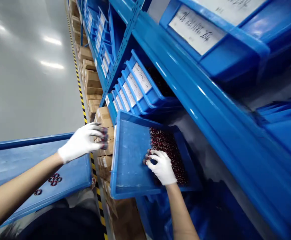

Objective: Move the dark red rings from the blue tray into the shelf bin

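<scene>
Right hand (162,167) down in the pulled-out bin (129,160), fingers closed narrowly on a few dark red rings (169,146) near the heap's left edge. Left hand (84,141) loosely curled in mid-air, holding nothing. Probably light, stiff, slippery; best pinched by the rim.

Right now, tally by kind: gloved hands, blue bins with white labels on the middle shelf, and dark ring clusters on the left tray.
Gloved hands: 2, the left hand in the air and the right hand in the pulled-out bin
Labelled bins: 4
Ring clusters on the left tray: 2
Total: 8
</scene>
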Available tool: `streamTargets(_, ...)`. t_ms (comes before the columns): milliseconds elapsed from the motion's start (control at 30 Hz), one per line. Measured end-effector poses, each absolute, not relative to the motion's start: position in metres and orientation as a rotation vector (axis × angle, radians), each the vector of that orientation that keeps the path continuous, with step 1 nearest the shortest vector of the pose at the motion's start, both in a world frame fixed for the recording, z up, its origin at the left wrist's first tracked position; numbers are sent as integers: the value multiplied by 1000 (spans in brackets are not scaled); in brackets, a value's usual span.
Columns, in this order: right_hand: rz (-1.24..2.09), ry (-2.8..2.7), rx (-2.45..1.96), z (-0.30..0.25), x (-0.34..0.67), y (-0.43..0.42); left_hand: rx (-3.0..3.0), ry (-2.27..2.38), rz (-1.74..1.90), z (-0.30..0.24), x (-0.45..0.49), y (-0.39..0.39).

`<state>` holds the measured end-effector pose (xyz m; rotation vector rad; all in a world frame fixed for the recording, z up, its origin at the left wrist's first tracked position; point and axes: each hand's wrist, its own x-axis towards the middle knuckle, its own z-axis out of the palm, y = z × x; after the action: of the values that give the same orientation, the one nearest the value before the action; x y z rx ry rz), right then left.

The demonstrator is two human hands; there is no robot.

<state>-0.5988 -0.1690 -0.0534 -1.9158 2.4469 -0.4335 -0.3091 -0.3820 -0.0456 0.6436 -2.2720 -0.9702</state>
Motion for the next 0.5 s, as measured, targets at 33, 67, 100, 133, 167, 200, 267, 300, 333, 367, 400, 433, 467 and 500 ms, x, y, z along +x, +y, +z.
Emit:
streamTargets(33,-246,2434,-1916,-64,-622,-169,523,-2330,-908,-35,-341,-377)
streamTargets(67,-58,2394,-1899,-74,-640,-168,433,-2417,-872,-28,-372,-371)
streamTargets(100,95,2333,-1874,-81,-654,-166,379,-2497,-845,-25,-402,-364)
streamTargets(133,200,2277,-1845,-87,-665,-163,352,-2584,-828,-24,-431,-356)
streamTargets(167,256,2235,-1822,-90,-673,-159,353,-2677,-813,-25,-459,-348)
streamTargets(200,272,2211,-1807,-92,-679,-155,371,-2776,-771,-29,-485,-339)
streamTargets(267,242,2205,-1803,-90,-686,-146,431,-2959,-621,-39,-530,-323)
streamTargets(300,228,2214,-1811,-89,-688,-142,456,-3025,-534,-46,-549,-316)
streamTargets(333,228,2225,-1822,-87,-689,-140,477,-3072,-459,-53,-566,-311)
streamTargets(367,239,2242,-1827,-85,-690,-139,497,-3102,-406,-61,-581,-306)
streamTargets(400,255,2266,-1823,-84,-691,-138,517,-3121,-381,-68,-594,-303)
streamTargets(433,268,2295,-1805,-84,-692,-139,538,-3133,-372,-76,-605,-300)
streamTargets(467,275,2320,-1776,-83,-693,-139,558,-3144,-361,-83,-615,-298)
streamTargets(500,273,2335,-1743,-83,-694,-140,572,-3151,-351,-88,-623,-295)
